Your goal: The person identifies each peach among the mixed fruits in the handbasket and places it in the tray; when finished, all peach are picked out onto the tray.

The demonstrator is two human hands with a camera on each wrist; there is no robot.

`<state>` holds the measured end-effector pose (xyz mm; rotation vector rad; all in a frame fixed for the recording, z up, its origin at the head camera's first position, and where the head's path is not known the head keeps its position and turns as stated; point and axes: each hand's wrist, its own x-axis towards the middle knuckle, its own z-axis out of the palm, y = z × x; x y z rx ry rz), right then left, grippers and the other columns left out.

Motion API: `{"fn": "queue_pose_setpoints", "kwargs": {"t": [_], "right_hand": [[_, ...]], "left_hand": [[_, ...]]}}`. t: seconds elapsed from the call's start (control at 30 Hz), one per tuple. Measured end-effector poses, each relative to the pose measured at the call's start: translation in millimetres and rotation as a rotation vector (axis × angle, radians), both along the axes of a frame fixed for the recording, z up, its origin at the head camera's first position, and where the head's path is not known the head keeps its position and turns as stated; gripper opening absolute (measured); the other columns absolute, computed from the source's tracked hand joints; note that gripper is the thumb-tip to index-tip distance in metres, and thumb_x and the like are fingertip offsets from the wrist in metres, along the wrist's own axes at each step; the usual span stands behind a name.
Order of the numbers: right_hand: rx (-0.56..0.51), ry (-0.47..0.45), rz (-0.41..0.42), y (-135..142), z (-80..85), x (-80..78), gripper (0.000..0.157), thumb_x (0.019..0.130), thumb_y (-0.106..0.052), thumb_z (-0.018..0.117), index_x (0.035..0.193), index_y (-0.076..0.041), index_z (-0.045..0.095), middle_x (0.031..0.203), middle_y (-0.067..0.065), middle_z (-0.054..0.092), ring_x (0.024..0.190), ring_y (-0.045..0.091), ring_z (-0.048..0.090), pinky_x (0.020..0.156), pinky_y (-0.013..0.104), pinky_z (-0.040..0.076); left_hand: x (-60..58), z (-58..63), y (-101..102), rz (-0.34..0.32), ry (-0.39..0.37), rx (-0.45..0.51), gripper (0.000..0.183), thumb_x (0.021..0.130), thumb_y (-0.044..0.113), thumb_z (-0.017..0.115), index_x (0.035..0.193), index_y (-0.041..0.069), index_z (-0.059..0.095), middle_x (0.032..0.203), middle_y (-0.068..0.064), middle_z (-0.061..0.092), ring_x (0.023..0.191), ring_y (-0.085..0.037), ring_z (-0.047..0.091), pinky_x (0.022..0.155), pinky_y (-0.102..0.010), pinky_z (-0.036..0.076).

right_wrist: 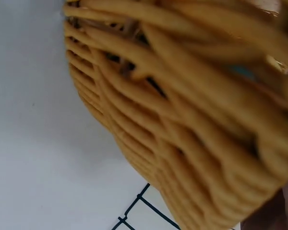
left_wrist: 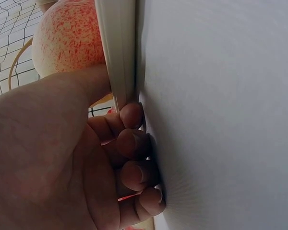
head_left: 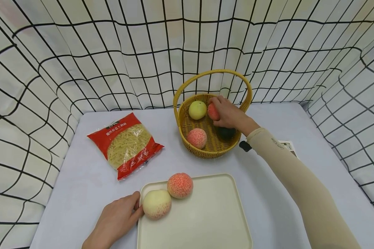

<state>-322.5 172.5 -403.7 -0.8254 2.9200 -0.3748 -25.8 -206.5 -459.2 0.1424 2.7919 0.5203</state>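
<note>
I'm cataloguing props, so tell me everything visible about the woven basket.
The yellow-brown basket is round, apparently woven wicker, with one tall arched handle. It stands upright on the white table, beyond the tray. Inside lie a pale yellow fruit, a pink one and a dark one; the right hand also holds a red one there.

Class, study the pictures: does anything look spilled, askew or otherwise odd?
Nothing looks spilled. Only the pasta bag lies askew, left of the basket, slanted while the tray sits nearly square to the view.
</note>
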Motion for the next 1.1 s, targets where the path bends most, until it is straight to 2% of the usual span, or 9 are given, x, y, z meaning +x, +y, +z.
{"fn": "queue_pose_setpoints", "kwargs": {"t": [0.2, 0.8, 1.1], "right_hand": [[-0.047, 0.006, 0.014, 2.8, -1.8, 2.4, 0.077, 0.090, -0.020, 0.081, 0.156, -0.017, 0.042, 0.155, 0.017, 0.043, 0.139, 0.037, 0.047, 0.113, 0.055, 0.048], [-0.098, 0.039, 0.020, 4.7, -3.0, 14.2, 0.070, 0.091, -0.021, 0.081, 0.151, -0.016, 0.046, 0.153, 0.017, 0.045, 0.136, 0.035, 0.050, 0.109, 0.053, 0.051], [-0.161, 0.086, 0.080, 2.0, -0.6, 23.4, 0.071, 0.088, -0.019, 0.084, 0.150, -0.013, 0.049, 0.152, 0.017, 0.046, 0.136, 0.035, 0.051, 0.112, 0.054, 0.050]], "left_hand": [[-0.4, -0.7, 0.3, -0.009, 0.015, -0.002, 0.026, 0.096, 0.025, 0.073, 0.082, 0.023, 0.050, 0.065, 0.009, 0.045, 0.061, -0.008, 0.042, 0.056, -0.024, 0.029], [-0.8, -1.4, 1.2, 0.002, -0.012, -0.007, 0.026, 0.096, 0.025, 0.073, 0.083, 0.023, 0.051, 0.065, 0.008, 0.046, 0.061, -0.010, 0.042, 0.056, -0.025, 0.028], [-0.9, -1.2, 0.9, 0.003, -0.007, -0.004, 0.026, 0.096, 0.026, 0.073, 0.083, 0.023, 0.051, 0.066, 0.008, 0.046, 0.062, -0.009, 0.042, 0.057, -0.025, 0.028]]}}
